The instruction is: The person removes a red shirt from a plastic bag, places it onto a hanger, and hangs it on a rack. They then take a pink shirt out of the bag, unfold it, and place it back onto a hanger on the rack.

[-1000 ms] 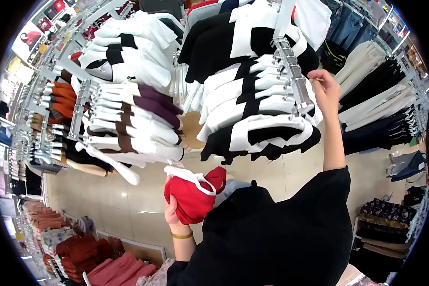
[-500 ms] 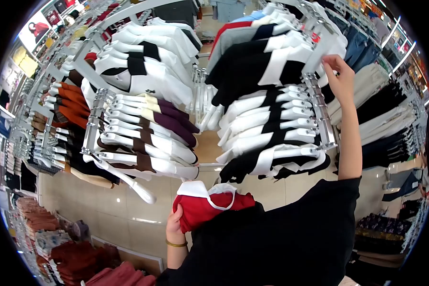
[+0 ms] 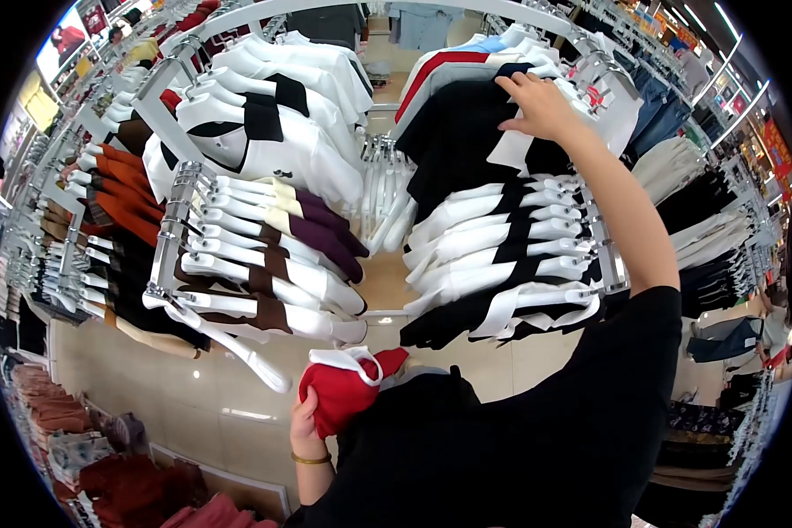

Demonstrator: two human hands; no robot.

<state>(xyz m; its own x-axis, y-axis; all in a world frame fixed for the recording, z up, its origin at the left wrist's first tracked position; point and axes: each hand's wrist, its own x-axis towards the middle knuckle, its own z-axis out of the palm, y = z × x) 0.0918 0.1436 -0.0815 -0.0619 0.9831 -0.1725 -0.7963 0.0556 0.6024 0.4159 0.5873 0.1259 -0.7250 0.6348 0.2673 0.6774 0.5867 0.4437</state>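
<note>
My left hand (image 3: 304, 422), with a bangle at its wrist, is closed on the side of a red shirt (image 3: 339, 400) with a white collar, held in front of my body. Up at the right rack, my right hand (image 3: 541, 107) reaches over the hanging black shirts (image 3: 449, 119), its fingers apart and the tips at the black cloth. A white collar or trim (image 3: 507, 151) shows just below that palm. Behind the fingers hang grey and red shirts (image 3: 431, 72).
White shirts with black bands (image 3: 466, 238) hang on the near right rail (image 3: 609, 255). On the left rail (image 3: 172, 220) are white shirts with brown bands (image 3: 264, 273). An empty white hanger (image 3: 251, 361) juts out toward me. Folded clothes (image 3: 119, 475) lie at lower left.
My right hand has moved left from the rail's end to the black shirts, and its fingers have spread. My left hand has shifted slightly left and down with the red shirt.
</note>
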